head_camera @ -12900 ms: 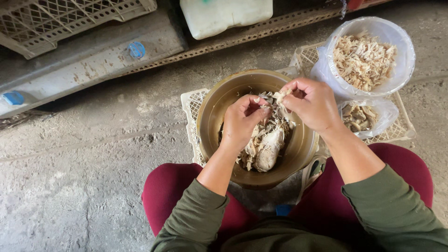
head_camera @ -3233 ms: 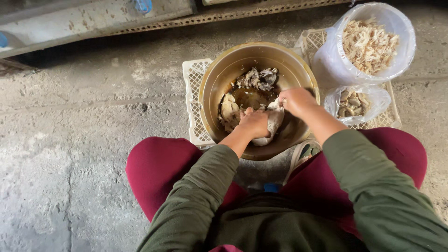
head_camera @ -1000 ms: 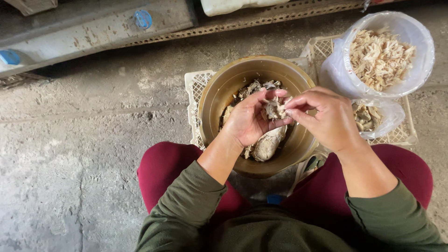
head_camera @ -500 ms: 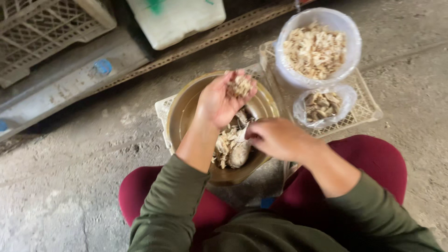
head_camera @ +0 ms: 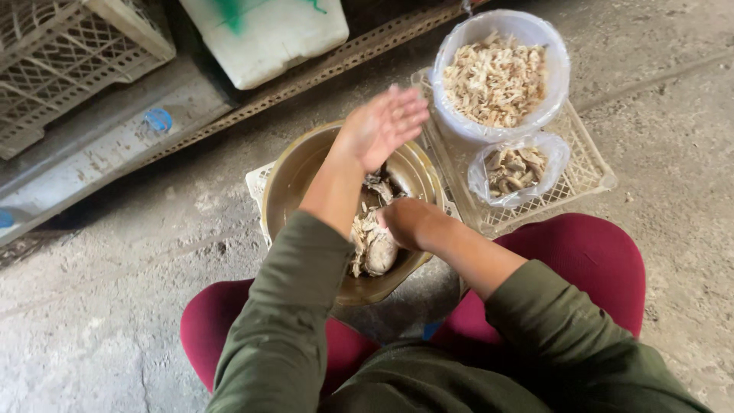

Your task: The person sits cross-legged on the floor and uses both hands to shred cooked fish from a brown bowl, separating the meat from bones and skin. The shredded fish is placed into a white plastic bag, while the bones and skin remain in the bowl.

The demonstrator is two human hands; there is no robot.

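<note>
Seemingly midway, the left hand point(head_camera: 382, 126) hovers open-fingered above the metal bowl point(head_camera: 294, 172), the right hand point(head_camera: 405, 222) closed on unshredded meat point(head_camera: 371, 248) inside it, beside the nearly full tub of shreds point(head_camera: 497, 76).

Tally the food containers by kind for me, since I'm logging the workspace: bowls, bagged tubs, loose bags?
Metal bowl: 1
Bag-lined tub of shreds: 1
Small bag of pieces: 1
Total: 3
</note>
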